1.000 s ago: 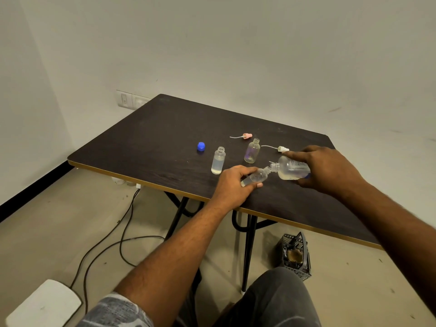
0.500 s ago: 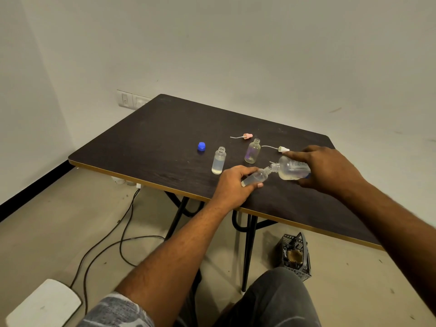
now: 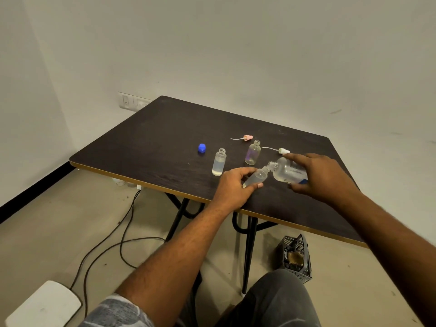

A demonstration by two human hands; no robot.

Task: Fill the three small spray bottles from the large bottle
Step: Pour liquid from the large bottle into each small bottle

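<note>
My right hand (image 3: 323, 175) grips the large clear bottle (image 3: 286, 171), tipped over to the left with its open mouth against the neck of a small clear bottle (image 3: 256, 177). My left hand (image 3: 233, 187) holds that small bottle tilted, just above the dark table (image 3: 146, 142). Two more small bottles stand upright and uncapped behind: one with clear liquid (image 3: 219, 162) to the left, and one with a purple tint (image 3: 253, 153) further back.
A blue cap (image 3: 201, 147) lies left of the bottles. A pink spray head (image 3: 247, 138) and a white spray head (image 3: 283, 151), each with a thin tube, lie at the back. Under the table are cables and a black crate (image 3: 295, 258).
</note>
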